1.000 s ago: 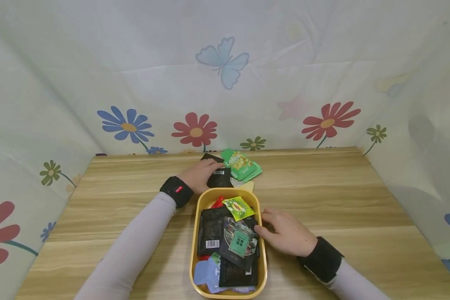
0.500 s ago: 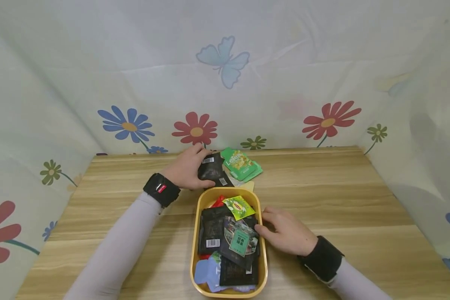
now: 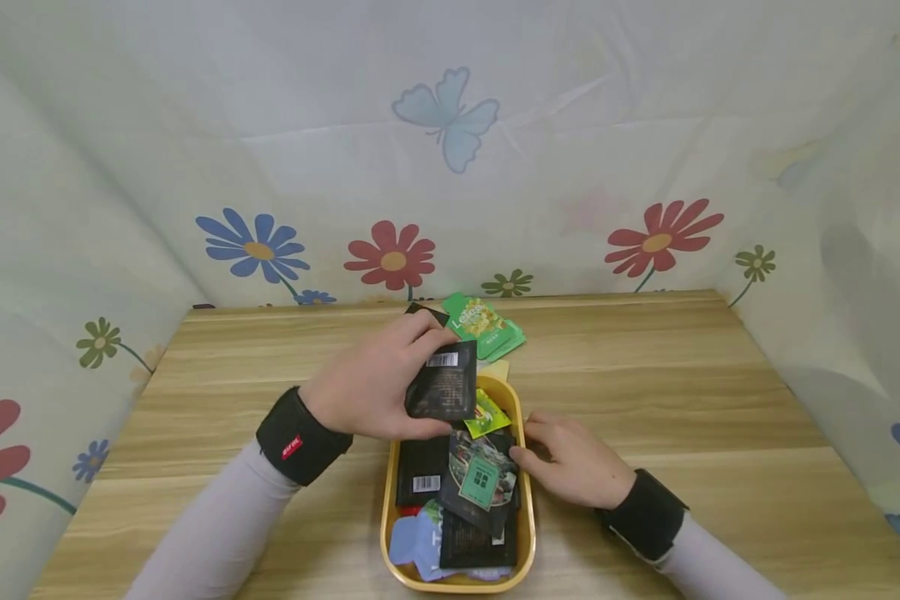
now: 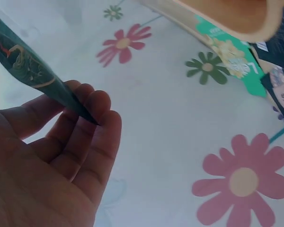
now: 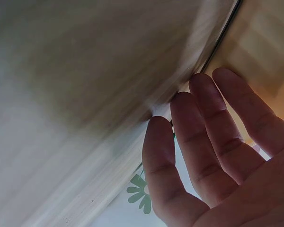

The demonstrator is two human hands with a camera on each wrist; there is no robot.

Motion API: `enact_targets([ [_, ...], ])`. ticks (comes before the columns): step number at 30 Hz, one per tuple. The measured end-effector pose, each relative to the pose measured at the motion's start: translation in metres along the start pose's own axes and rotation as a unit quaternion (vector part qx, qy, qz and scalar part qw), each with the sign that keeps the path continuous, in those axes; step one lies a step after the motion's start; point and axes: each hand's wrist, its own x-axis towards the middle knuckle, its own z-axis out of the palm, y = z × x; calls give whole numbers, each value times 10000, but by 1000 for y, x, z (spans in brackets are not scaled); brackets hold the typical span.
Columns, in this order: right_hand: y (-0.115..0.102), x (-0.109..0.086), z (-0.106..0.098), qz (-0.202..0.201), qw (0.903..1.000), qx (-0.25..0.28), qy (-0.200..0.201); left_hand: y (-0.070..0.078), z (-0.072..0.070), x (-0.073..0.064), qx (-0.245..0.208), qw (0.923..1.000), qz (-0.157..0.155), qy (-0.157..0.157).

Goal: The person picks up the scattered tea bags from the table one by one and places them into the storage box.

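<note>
My left hand [image 3: 378, 379] pinches a flat black packet [image 3: 450, 385] with a white barcode label and holds it over the far left part of a yellow bin [image 3: 526, 550]. In the left wrist view the packet [image 4: 35, 71] shows a dark green patterned side between thumb and fingers. Beside the bin's right wall lies my right hand [image 3: 573, 461], its thumb tip over the rim and its fingers fairly straight against the outside. Inside the bin are several black packets [image 3: 422, 467], one with a green label [image 3: 482, 483], a yellow-green sachet [image 3: 490, 414] and blue packets [image 3: 414, 542].
Behind the bin lie green packets [image 3: 487, 327], another black packet [image 3: 433, 314] and a pale yellow piece [image 3: 499, 368]. They rest on a wood-grain table [image 3: 645, 375], backed by a white curtain [image 3: 285, 125] with printed flowers.
My left hand has picked up a black packet from behind the bin and brought it nearer, over the bin's far left part. The right hand has stayed in place.
</note>
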Motion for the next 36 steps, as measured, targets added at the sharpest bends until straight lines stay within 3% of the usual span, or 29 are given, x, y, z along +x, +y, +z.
enact_targets([
  [4, 0, 1, -1, -35, 10000, 6, 9, 13, -1, -4, 99, 9999, 95, -33],
  [8, 0, 1, -2, 2, 10000, 41, -30, 21, 4, -10, -68, 9990, 9, -445],
  [12, -1, 2, -4, 50, 10000, 25, -73, 16, 6, -14, -235, 9973, -198, -667],
  [23, -3, 2, -5, 72, 10000, 11, -60, -46, 10, -14, -383, 9905, -1176, -599],
  [30, -4, 2, -5, 141, 9997, 57, -169, -100, 35, -22, -208, 9748, -2063, -826],
  [36, -4, 2, -5, 125, 9998, 68, -154, -120, 57, -22, 139, 9607, -2571, -1035],
])
